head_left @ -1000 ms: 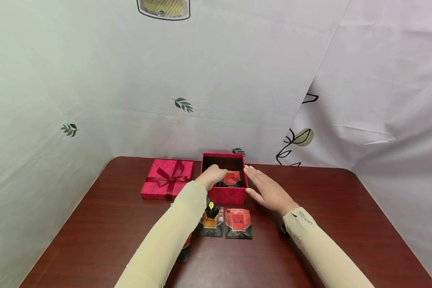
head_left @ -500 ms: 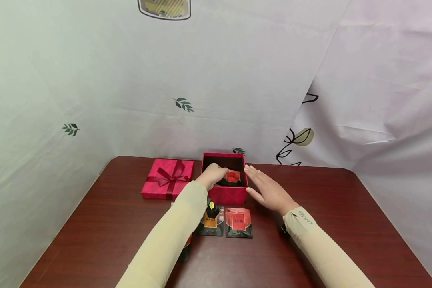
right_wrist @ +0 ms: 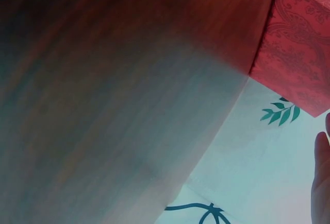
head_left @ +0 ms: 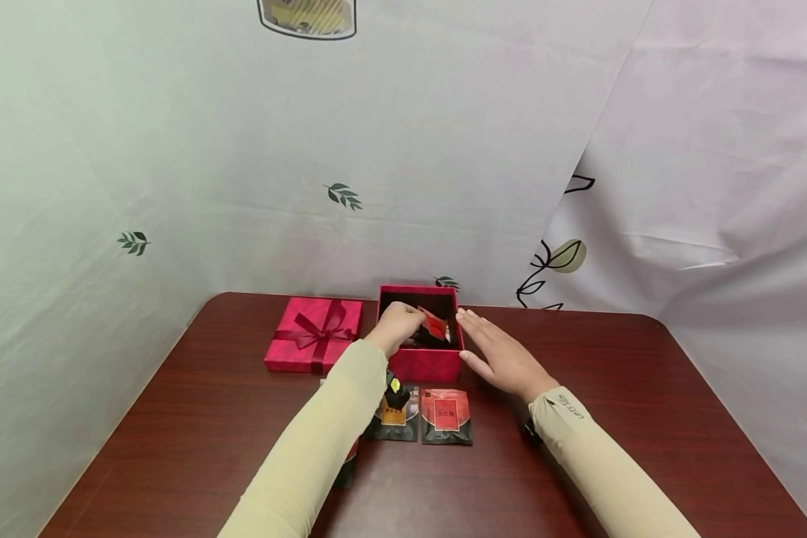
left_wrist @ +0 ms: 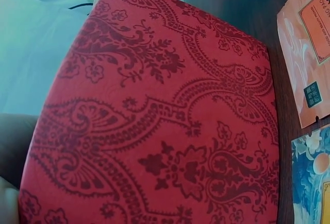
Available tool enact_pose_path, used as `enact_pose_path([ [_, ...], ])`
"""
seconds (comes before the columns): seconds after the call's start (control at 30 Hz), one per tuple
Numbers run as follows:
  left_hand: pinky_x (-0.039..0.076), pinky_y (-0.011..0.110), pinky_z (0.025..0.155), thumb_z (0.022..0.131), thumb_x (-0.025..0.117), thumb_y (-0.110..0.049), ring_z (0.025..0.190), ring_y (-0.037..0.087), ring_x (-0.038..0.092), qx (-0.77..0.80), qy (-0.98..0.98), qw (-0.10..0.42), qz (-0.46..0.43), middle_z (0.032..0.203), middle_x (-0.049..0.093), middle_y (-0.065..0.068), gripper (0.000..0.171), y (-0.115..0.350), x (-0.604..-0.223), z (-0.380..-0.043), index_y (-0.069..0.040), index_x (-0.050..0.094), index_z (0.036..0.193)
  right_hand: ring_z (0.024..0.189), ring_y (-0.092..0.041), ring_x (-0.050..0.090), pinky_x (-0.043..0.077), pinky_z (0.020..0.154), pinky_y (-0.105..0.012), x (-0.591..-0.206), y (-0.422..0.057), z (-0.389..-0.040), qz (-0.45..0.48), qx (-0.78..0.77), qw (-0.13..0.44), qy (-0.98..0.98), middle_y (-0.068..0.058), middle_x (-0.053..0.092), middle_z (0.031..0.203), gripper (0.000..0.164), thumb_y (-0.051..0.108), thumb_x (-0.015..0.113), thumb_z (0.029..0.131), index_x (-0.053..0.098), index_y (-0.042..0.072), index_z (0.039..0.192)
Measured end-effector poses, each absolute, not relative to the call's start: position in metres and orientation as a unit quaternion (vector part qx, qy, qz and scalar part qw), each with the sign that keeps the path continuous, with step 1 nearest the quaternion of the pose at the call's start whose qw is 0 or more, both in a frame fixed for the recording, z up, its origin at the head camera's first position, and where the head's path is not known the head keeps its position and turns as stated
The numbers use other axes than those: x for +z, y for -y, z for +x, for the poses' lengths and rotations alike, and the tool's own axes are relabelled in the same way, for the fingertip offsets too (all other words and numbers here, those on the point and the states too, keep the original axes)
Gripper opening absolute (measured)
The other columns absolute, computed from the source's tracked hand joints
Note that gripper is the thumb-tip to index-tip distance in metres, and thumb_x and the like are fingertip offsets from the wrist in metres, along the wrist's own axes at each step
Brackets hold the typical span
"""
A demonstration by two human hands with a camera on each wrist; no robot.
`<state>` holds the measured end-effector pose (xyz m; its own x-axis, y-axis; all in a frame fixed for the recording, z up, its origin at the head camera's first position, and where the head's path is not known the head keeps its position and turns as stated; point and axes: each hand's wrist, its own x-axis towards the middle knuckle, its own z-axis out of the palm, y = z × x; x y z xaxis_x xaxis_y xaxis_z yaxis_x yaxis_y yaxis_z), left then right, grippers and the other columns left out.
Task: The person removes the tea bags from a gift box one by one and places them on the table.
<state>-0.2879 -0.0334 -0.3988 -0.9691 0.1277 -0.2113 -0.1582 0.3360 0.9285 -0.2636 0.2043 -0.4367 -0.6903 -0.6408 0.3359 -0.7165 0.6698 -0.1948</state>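
The red patterned gift box (head_left: 427, 366) stands without its lid at the back of the table, its front wall filling much of the left wrist view. My left hand (head_left: 398, 326) reaches over the front left of it and pinches a small red-and-black sachet (head_left: 435, 324), which is tilted inside the box. Under that sachet, other contents show only as a dark, partly hidden patch. My right hand (head_left: 501, 355), fingers straight, lies along the box's right side, fingertips at the rim. In the right wrist view only the edges of its fingers (right_wrist: 322, 177) appear beside the box.
Left of the box lies its lid (head_left: 316, 336) with a dark red ribbon bow. In front are a red sachet (head_left: 446, 417) and a blue-and-orange one (head_left: 401, 427); another sachet (head_left: 345, 472) is mostly hidden under the left sleeve. A white cloth backdrop (head_left: 242, 149) rises behind the table.
The sachet in the box has gone from lying nearly flat to tilted, its upper left raised by my left hand, which has moved slightly up. The right hand has stayed in place.
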Motion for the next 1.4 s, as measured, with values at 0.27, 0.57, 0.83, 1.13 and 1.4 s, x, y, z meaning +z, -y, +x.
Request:
enact_pose_path([
  [0.27,0.051,0.032,0.074,0.096,0.063,-0.008,0.084,0.019,0.059,0.555,-0.83,0.057,-0.014,0.113,0.07,0.013,0.018,0.0314,-0.4003,-0.2895,0.002,0.076,0.106,0.151,-0.028,0.028,0.025,0.121,-0.046,-0.4364,-0.2045,-0.2636,0.363,0.158,0.104,0.912,-0.011,0.033,0.163,0.065,0.033,0.056,0.103,0.035,0.003,0.157],
  [0.57,0.056,0.041,0.081,0.095,0.068,-0.008,0.094,0.027,0.067,0.536,-0.844,0.006,-0.006,0.098,0.07,0.011,0.005,0.0298,-0.4003,-0.2872,-0.004,0.066,0.097,0.15,-0.031,0.029,0.027,0.12,-0.049,-0.4364,-0.2043,-0.264,0.363,0.162,0.102,0.912,-0.012,0.033,0.163,0.065,0.032,0.057,0.103,0.035,0.003,0.157],
  [0.83,0.057,0.041,0.082,0.097,0.063,-0.008,0.101,0.028,0.068,0.539,-0.842,0.006,-0.016,0.107,0.071,0.014,0.019,0.0297,-0.4008,-0.2878,-0.003,0.067,0.114,0.15,-0.031,0.03,0.028,0.119,-0.051,-0.4358,-0.2038,-0.2635,0.366,0.167,0.104,0.909,-0.013,0.034,0.162,0.064,0.031,0.057,0.103,0.036,0.002,0.156],
  [1.13,0.057,0.04,0.079,0.095,0.062,-0.01,0.093,0.025,0.068,0.529,-0.847,-0.045,-0.012,0.1,0.072,0.01,0.017,0.0286,-0.4003,-0.2857,-0.003,0.069,0.109,0.151,-0.029,0.028,0.027,0.12,-0.05,-0.4353,-0.2039,-0.2623,0.356,0.168,0.097,0.914,-0.011,0.033,0.163,0.065,0.032,0.058,0.102,0.036,0.003,0.156],
  [1.4,0.056,0.039,0.076,0.094,0.063,-0.012,0.087,0.022,0.067,0.54,-0.836,-0.093,-0.022,0.095,0.072,0.007,0.015,0.0283,-0.3982,-0.2821,-0.006,0.071,0.106,0.151,-0.028,0.028,0.027,0.119,-0.05,-0.436,-0.2034,-0.2631,0.358,0.164,0.099,0.914,-0.011,0.033,0.163,0.065,0.032,0.057,0.103,0.036,0.002,0.156],
])
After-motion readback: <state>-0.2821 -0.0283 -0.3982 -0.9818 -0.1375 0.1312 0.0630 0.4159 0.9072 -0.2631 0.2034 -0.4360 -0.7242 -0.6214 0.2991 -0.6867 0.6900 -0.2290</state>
